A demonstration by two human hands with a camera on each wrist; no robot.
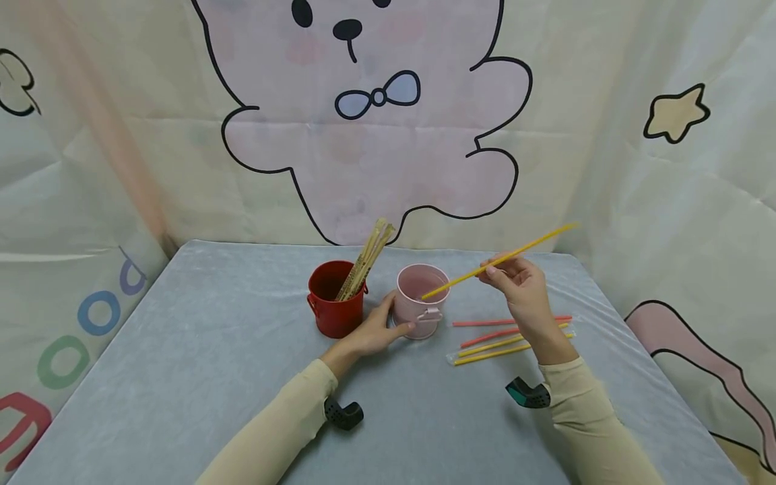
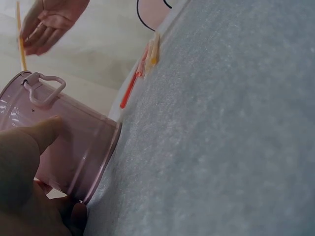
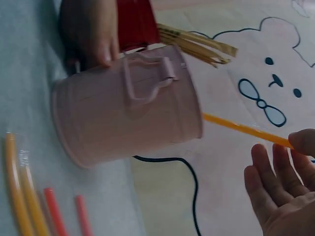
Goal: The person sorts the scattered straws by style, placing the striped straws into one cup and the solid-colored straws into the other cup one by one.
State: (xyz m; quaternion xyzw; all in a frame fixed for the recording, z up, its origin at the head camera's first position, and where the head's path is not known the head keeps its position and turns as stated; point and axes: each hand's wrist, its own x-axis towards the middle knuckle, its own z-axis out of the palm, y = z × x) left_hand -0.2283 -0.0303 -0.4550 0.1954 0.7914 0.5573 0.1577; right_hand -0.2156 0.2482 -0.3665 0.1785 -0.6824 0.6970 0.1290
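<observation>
A small pink metal bucket (image 1: 407,300) with a side handle stands on the cloth. My left hand (image 1: 371,331) holds it low at its left side, thumb across the front, as the left wrist view also shows on the bucket wall (image 2: 81,137). Between thumb and fingertips, my right hand (image 1: 524,293) pinches a yellow drinking straw (image 1: 533,244). The straw slants down to the left, and its lower end overlaps the bucket's mouth in the head view. From the right wrist, the straw (image 3: 246,130) runs to the bucket's rim.
Left of the pink bucket, a red bucket (image 1: 338,319) holds several thin tan sticks (image 1: 366,263) leaning right. Red straws (image 1: 485,322) and yellow straws (image 1: 490,353), some in clear wrappers, lie under the right forearm. A cartoon-printed curtain (image 1: 376,168) hangs behind the grey table cloth (image 1: 200,350).
</observation>
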